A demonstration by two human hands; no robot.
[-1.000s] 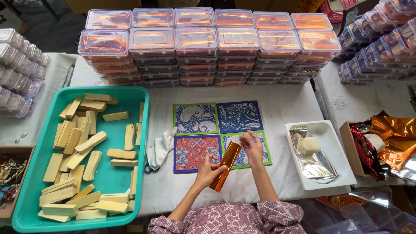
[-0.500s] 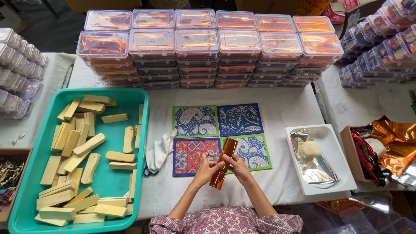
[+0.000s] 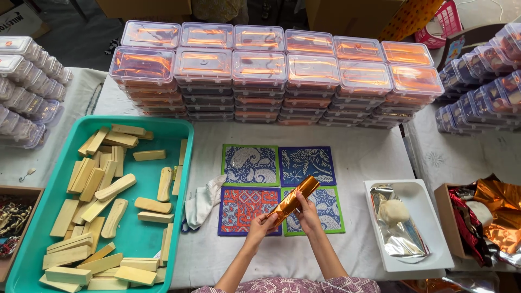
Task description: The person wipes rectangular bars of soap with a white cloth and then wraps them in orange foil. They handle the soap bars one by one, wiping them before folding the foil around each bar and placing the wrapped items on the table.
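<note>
Both my hands hold a long bar wrapped in shiny orange-gold foil (image 3: 294,198), tilted up to the right. My left hand (image 3: 261,223) grips its lower end. My right hand (image 3: 306,212) wraps its middle from the right side. The bar hovers just above four patterned square mats (image 3: 251,164) in blue, green and red on the white tablecloth.
A teal tray (image 3: 182,145) with several pale wooden blocks lies at the left. A white cloth (image 3: 202,198) sits beside it. Stacks of clear lidded boxes (image 3: 259,70) line the back. A white tray (image 3: 430,225) with silver foil stands right, and a box of crumpled foil (image 3: 491,212) beyond.
My right hand came down from the bar's upper end to its middle. The foil-wrapped bar now tilts more to the right.
</note>
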